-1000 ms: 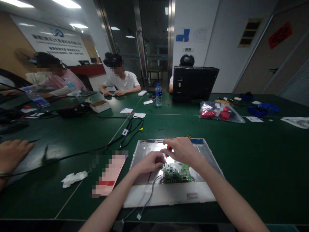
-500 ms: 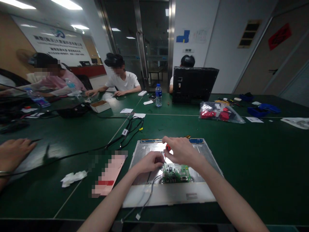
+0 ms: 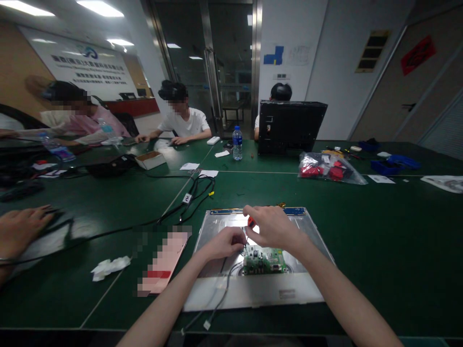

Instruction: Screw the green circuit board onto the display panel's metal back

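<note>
A flat display panel [image 3: 249, 291] lies back side up on the green table, with a green circuit board [image 3: 262, 260] on its metal back. My right hand [image 3: 273, 226] is closed around a red-handled screwdriver [image 3: 251, 221], whose thin shaft points down at the board's upper left corner. Close by that tip, my left hand [image 3: 227, 241] has its fingers pinched together; whatever they hold is too small to make out. Grey cables [image 3: 227, 289] run from the board's left side over the panel's front edge, ending in white connectors.
Left of the panel lies a pink sheet [image 3: 168, 262], partly pixelated, near a crumpled tissue [image 3: 110, 267]. Black cables [image 3: 188, 202] cross the table. Farther back stand a water bottle [image 3: 237, 144], a black monitor [image 3: 292, 127] and a plastic bag [image 3: 329, 168]. Another person's hand [image 3: 23, 229] rests at far left.
My hands and the screwdriver stay in nearly the same place over the board. At far left, the other person's hand has shifted slightly.
</note>
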{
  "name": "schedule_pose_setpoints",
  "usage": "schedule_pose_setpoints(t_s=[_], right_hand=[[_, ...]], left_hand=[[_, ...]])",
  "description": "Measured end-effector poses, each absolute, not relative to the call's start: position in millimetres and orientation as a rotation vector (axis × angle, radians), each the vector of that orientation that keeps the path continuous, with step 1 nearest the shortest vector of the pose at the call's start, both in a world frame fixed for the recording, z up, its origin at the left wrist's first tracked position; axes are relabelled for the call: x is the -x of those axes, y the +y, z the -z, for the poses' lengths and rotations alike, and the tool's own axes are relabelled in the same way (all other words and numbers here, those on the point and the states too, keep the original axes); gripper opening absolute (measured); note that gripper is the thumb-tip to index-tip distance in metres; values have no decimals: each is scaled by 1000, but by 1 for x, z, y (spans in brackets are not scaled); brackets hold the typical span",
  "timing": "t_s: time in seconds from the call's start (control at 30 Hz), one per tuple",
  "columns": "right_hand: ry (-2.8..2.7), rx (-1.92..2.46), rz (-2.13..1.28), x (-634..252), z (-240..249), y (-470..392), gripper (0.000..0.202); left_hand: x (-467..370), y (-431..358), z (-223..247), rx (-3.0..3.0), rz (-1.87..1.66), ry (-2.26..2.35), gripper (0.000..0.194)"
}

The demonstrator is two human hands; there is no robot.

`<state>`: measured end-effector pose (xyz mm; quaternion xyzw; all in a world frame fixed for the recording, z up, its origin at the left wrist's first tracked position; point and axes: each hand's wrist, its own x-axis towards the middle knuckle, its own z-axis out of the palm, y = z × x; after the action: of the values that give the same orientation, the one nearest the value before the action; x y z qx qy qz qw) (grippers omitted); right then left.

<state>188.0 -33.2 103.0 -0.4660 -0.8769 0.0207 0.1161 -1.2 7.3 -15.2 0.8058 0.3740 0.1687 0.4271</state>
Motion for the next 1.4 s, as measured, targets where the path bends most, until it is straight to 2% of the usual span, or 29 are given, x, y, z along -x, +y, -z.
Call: schedule_pose_setpoints(t_s=[0.17, 0.3, 0.63, 0.8, 0.93, 1.07, 1.23, 1.4], right_hand=[[-2581, 1387, -77, -189, -101, -33, 20], [-2560, 1314, -82, -190, -102, -34, 27], [-2544, 1327, -56, -189, -101, -34, 25], [-2577, 1443, -44, -188, -101, -31, 26], [-2569, 1417, -71, -188, -102, -32, 19], [-2553, 1377, -86, -188, -102, -33, 25], [-2567, 1406, -91, -188, -99, -31, 18], [-2546, 1356, -79, -186, -96, -30, 14]], left_hand=[[2, 8, 15, -2016, -420, 923, 10], [2, 8, 14, -2020, -423, 899, 11], [2, 8, 17, -2027, -416, 922, 10], [2, 7, 14, -2035, -400, 923, 10], [2, 7, 13, -2039, -407, 928, 8], [1, 7, 14, -2038, -412, 922, 11], [1, 6, 13, -2047, -411, 934, 6], [0, 6, 11, -2054, -397, 927, 10]])
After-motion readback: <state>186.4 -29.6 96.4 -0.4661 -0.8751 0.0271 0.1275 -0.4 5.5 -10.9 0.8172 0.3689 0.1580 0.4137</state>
